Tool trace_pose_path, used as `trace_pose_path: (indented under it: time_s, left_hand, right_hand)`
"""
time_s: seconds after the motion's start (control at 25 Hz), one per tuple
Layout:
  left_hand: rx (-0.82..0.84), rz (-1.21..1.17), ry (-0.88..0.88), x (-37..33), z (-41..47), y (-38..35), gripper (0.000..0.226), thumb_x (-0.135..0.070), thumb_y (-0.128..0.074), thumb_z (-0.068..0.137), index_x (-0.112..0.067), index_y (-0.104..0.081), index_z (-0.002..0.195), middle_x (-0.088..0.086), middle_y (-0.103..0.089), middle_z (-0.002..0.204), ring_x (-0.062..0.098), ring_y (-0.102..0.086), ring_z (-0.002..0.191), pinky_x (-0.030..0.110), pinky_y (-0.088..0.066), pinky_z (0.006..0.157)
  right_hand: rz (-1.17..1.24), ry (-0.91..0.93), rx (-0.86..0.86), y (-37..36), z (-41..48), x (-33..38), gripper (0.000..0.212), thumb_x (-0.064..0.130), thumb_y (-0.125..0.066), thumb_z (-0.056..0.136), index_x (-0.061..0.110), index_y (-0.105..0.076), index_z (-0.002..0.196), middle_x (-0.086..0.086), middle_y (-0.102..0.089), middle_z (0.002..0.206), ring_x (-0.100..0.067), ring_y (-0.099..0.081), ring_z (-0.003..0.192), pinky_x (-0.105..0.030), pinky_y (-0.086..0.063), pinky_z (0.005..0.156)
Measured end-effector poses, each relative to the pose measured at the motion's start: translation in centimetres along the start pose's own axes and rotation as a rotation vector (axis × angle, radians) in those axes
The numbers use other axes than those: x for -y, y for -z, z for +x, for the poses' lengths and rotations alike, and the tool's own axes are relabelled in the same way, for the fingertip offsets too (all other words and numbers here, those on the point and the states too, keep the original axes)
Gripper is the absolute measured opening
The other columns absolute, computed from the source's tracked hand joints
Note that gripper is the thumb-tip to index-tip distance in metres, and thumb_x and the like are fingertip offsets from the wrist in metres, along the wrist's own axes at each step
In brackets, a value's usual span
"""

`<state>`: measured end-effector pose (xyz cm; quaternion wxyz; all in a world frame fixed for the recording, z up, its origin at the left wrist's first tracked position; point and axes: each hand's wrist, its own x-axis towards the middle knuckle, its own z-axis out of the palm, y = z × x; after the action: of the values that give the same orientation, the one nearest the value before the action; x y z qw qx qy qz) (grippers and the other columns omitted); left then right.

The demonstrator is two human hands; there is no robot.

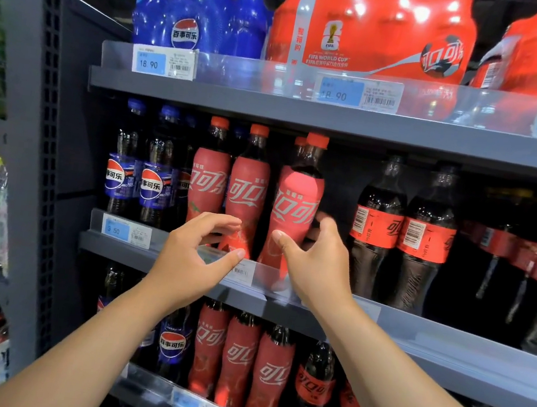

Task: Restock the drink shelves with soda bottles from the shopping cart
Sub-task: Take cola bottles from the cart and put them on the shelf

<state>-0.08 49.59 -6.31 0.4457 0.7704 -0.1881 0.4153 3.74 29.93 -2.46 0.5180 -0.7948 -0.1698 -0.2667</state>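
My right hand (316,261) grips a red-labelled cola bottle (296,203) low on its body, thumb in front and fingers behind. The bottle stands upright at the front of the middle shelf (414,328). Just left of it stand two more red cola bottles (247,187). My left hand (198,255) hovers in front of these, fingers and thumb spread, holding nothing. Whether its fingertips touch the nearer bottle is unclear. The shopping cart is out of view.
Blue-labelled cola bottles (137,179) fill the shelf's left end and black-capped cola bottles (404,228) its right. The top shelf holds blue and red multipacks (372,29). More bottles line the lower shelf (240,356). A grey upright (30,137) separates another drinks bay at left.
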Motion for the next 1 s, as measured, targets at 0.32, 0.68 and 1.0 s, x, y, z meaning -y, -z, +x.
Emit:
trace_pose_path:
  time_s: [0.32, 0.68, 1.0]
  left_hand:
    - [0.008, -0.003, 0.003, 0.3, 0.6, -0.5, 0.041, -0.018, -0.081, 0.084, -0.029, -0.066, 0.121, -0.017, -0.067, 0.114, 0.007, -0.064, 0.115, 0.033, -0.052, 0.102]
    - [-0.008, -0.011, 0.016, -0.2, 0.8, -0.8, 0.041, -0.034, -0.075, 0.082, -0.036, -0.064, 0.122, -0.016, -0.067, 0.115, 0.009, -0.063, 0.116, 0.039, -0.051, 0.102]
    - [0.023, 0.026, 0.009, -1.0, -0.3, -0.4, 0.041, -0.038, -0.072, 0.084, -0.036, -0.062, 0.124, -0.016, -0.066, 0.116, 0.011, -0.063, 0.117, 0.038, -0.052, 0.101]
  right_hand:
    - [-0.067, -0.051, 0.018, -0.4, 1.0, 0.6, 0.048, 0.046, -0.083, 0.08, 0.036, -0.045, 0.11, 0.007, -0.07, 0.1, -0.014, -0.069, 0.092, -0.032, -0.057, 0.082]
    - [-0.24, -0.079, 0.086, 0.4, 0.7, 0.6, 0.059, 0.041, -0.086, 0.077, 0.018, -0.052, 0.119, 0.002, -0.068, 0.101, -0.017, -0.067, 0.087, -0.03, -0.054, 0.071]
    - [-0.072, 0.121, 0.025, 1.9, -3.3, 1.0, 0.064, 0.034, -0.079, 0.086, 0.025, -0.048, 0.141, 0.009, -0.054, 0.136, -0.002, -0.052, 0.122, -0.03, -0.048, 0.105]
